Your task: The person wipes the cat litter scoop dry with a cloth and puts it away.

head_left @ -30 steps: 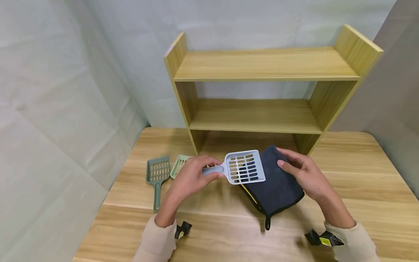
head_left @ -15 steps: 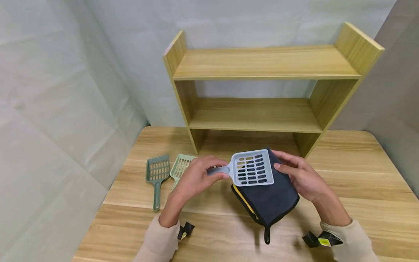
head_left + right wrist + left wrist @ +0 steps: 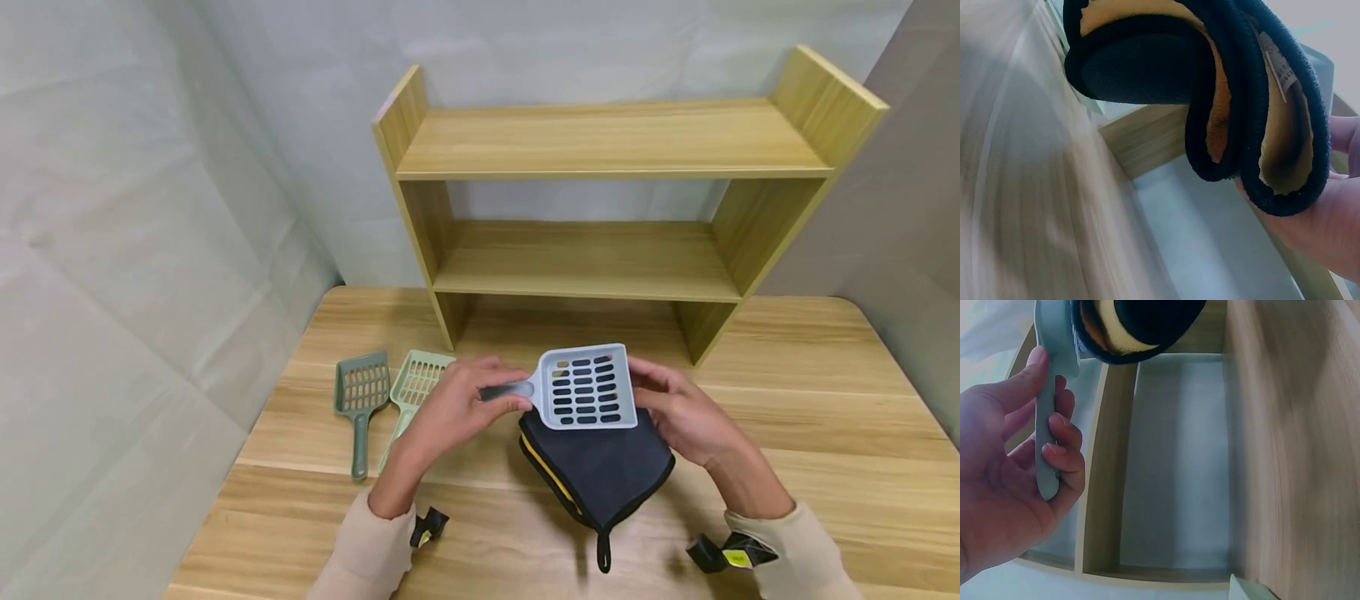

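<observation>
My left hand [image 3: 461, 404] grips the handle of a light grey-blue slotted litter scoop [image 3: 582, 388], thumb on top. In the left wrist view, fingers curl round its handle [image 3: 1046, 437]. My right hand [image 3: 686, 421] holds a folded navy cloth [image 3: 611, 479] by its right side. The cloth has a yellow inner face, black edging and a hanging loop. Its folds [image 3: 1229, 94] and a small white tag show in the right wrist view. From the head view, the scoop's slotted head covers the upper part of the cloth; whether they touch I cannot tell.
On the table's left lie a dark green litter scoop [image 3: 362, 400] and a pale green litter scoop [image 3: 416, 382], the latter partly behind my left hand. A wooden shelf unit [image 3: 615, 142] stands at the back. Grey-white cloth walls [image 3: 150, 250] surround the wooden table [image 3: 825, 400].
The grey-blue scoop has moved right, over the cloth. My right hand has brought the cloth left and nearer to me. More of the pale green scoop shows.
</observation>
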Available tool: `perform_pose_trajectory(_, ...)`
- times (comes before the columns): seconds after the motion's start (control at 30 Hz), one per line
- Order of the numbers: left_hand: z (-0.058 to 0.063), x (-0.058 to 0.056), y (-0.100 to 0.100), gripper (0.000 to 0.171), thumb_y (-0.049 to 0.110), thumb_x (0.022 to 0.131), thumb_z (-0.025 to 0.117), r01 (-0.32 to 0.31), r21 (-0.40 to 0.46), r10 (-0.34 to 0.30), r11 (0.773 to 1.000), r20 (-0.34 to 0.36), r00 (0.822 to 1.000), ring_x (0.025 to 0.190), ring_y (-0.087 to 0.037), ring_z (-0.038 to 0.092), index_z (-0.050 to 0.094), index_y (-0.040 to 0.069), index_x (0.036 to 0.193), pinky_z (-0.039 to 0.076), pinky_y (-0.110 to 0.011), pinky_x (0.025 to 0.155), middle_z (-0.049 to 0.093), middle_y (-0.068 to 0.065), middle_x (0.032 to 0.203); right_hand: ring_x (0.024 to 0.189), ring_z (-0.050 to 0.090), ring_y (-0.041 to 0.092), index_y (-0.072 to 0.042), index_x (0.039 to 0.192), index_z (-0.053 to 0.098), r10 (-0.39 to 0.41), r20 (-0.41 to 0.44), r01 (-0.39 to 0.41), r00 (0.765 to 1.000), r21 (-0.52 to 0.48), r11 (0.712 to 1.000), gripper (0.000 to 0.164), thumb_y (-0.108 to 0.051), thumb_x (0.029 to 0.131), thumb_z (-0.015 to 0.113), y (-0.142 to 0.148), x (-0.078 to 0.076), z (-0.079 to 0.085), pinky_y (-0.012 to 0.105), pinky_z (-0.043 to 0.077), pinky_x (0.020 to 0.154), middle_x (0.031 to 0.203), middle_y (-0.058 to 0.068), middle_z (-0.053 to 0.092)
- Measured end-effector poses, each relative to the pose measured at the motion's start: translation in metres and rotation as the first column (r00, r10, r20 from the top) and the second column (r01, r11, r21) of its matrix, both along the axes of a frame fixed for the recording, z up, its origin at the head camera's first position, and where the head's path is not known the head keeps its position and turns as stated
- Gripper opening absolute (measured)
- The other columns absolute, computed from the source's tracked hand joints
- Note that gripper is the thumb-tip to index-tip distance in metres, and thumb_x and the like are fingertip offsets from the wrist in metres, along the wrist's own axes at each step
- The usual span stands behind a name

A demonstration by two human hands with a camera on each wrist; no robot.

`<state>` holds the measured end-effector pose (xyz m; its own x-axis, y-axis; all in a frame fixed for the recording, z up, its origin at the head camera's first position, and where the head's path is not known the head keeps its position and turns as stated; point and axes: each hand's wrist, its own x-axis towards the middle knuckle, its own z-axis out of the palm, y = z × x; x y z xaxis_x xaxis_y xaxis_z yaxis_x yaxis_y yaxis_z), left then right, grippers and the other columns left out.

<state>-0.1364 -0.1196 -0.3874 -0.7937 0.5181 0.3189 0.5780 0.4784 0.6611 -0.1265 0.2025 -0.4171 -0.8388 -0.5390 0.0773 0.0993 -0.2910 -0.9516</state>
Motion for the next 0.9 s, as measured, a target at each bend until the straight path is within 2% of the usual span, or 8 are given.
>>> perform_pose_trajectory(0.13, 0.002, 0.001, -0.002, 0.033, 0.023, 0.091, 0.086, -0.006, -0.009, 0.006, 1.0, 0.043, 0.999, 0.08, -0.009, 0.058, 0.083, 0.011, 0.121, 0.049, -0.023, 0.071, 0.076, 0.0, 0.102, 0.12, 0.069, 0.009, -0.021, 0.146, 0.062, 0.01, 0.017, -0.01, 1.0, 0.001, 1.0, 0.052, 0.009, 0.107, 0.044, 0.003, 0.0, 0.001, 0.025, 0.058, 0.097, 0.134, -0.003, 0.072)
perform_pose_trajectory(0.33, 0.005, 0.001, -0.006, 0.035, 0.022, 0.09, 0.087, -0.021, -0.015, 0.022, 1.0, 0.077, 0.997, 0.078, -0.01, 0.057, 0.082, 0.009, 0.122, 0.049, -0.023, 0.069, 0.076, -0.002, 0.1, 0.119, 0.074, 0.014, -0.022, 0.146, 0.065, 0.078, 0.037, -0.076, 0.996, -0.075, 0.994, 0.062, 0.016, 0.104, 0.041, 0.008, -0.001, 0.007, 0.028, 0.061, 0.095, 0.137, 0.001, 0.073)
perform_pose_trajectory(0.6, 0.007, -0.004, -0.015, 0.035, 0.02, 0.09, 0.087, -0.061, -0.041, 0.063, 0.997, 0.053, 0.997, 0.073, -0.01, 0.055, 0.081, 0.007, 0.123, 0.048, -0.022, 0.065, 0.078, -0.004, 0.1, 0.124, 0.072, 0.015, -0.02, 0.157, 0.055, 0.116, 0.038, -0.111, 0.992, -0.124, 0.986, 0.072, 0.02, 0.101, 0.035, 0.021, -0.002, 0.018, 0.032, 0.062, 0.095, 0.147, 0.0, 0.067)
perform_pose_trajectory(0.9, 0.005, -0.006, -0.014, 0.034, 0.017, 0.089, 0.087, -0.032, -0.003, 0.032, 0.999, 0.012, 0.999, 0.073, -0.008, 0.055, 0.082, 0.006, 0.121, 0.048, -0.022, 0.065, 0.078, -0.005, 0.096, 0.125, 0.071, 0.014, -0.018, 0.157, 0.056, 0.115, 0.039, -0.106, 0.993, -0.175, 0.979, 0.074, 0.022, 0.099, 0.034, 0.018, -0.002, 0.017, 0.031, 0.062, 0.096, 0.146, 0.002, 0.068)
